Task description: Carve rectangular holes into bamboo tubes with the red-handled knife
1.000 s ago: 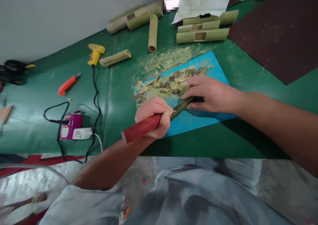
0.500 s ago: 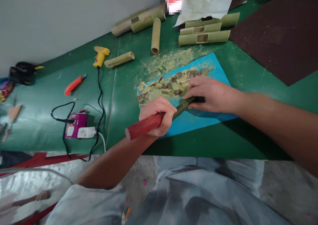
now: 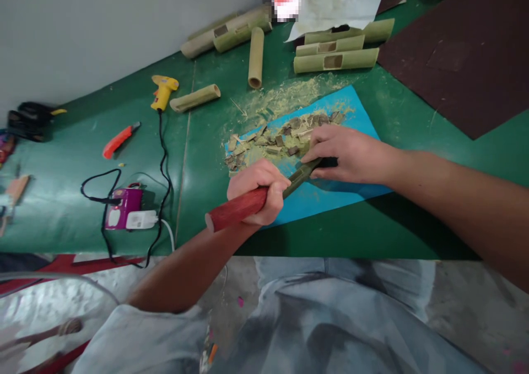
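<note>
My left hand [image 3: 259, 191] is wrapped round a red wooden handle [image 3: 236, 209], whose butt end points to the lower left. The handle's far end is hidden in the fist, beside a narrow green bamboo piece [image 3: 298, 178]. My right hand [image 3: 345, 152] grips the far end of that bamboo between thumb and fingers. Beneath both hands lies a blue sheet [image 3: 308, 204]. Bamboo chips and shavings [image 3: 285, 137] are heaped on its far part.
Cut bamboo tubes [image 3: 335, 61] lie at the back of the green table [image 3: 210, 148]. Leftward are a yellow glue gun [image 3: 164, 92], an orange cutter [image 3: 119, 141], a purple box [image 3: 124, 207] with cables. A dark brown sheet [image 3: 467, 71] covers the right.
The whole view has shifted slightly, so everything appears a little further left. Both hands keep their holds on the handle and the bamboo.
</note>
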Demonstrator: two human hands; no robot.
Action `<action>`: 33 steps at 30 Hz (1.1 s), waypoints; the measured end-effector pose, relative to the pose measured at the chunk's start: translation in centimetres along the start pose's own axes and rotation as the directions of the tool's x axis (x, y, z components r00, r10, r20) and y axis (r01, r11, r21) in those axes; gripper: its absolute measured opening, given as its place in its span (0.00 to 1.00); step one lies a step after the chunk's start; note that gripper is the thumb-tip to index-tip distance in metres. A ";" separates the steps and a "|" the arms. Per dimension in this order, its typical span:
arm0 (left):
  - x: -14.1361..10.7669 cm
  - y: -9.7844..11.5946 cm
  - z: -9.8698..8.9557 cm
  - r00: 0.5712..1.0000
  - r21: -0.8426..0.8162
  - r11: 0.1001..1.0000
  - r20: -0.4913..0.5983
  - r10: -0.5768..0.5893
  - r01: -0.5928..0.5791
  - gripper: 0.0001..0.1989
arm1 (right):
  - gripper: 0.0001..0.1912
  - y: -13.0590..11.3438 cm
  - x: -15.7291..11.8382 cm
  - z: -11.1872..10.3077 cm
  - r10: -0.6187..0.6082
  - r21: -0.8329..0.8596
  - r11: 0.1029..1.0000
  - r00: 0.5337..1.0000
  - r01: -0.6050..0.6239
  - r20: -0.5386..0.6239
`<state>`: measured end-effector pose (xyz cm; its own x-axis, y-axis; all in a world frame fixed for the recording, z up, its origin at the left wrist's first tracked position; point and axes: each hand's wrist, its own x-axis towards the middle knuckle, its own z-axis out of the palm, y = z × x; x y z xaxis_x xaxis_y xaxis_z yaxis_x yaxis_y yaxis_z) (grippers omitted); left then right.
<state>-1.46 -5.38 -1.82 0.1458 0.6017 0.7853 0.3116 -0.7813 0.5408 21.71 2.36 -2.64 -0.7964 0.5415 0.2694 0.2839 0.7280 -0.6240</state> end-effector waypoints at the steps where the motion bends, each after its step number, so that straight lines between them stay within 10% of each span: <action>1: 0.0 -0.1 0.0 1.000 -0.002 1.000 0.004 0.000 0.000 0.16 | 0.10 0.0 0.0 0.0 -0.001 0.000 1.000 1.000 0.001 -0.001; 33: -0.6 -0.7 -0.1 0.999 -0.041 0.999 -0.041 -0.018 0.017 0.14 | 0.11 0.1 0.0 0.0 -0.023 -0.005 1.000 1.000 0.023 -0.015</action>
<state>-1.89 -5.22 -2.68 0.1015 0.6086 0.7870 0.2756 -0.7773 0.5656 21.73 2.40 -2.71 -0.7945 0.5309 0.2949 0.2680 0.7423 -0.6142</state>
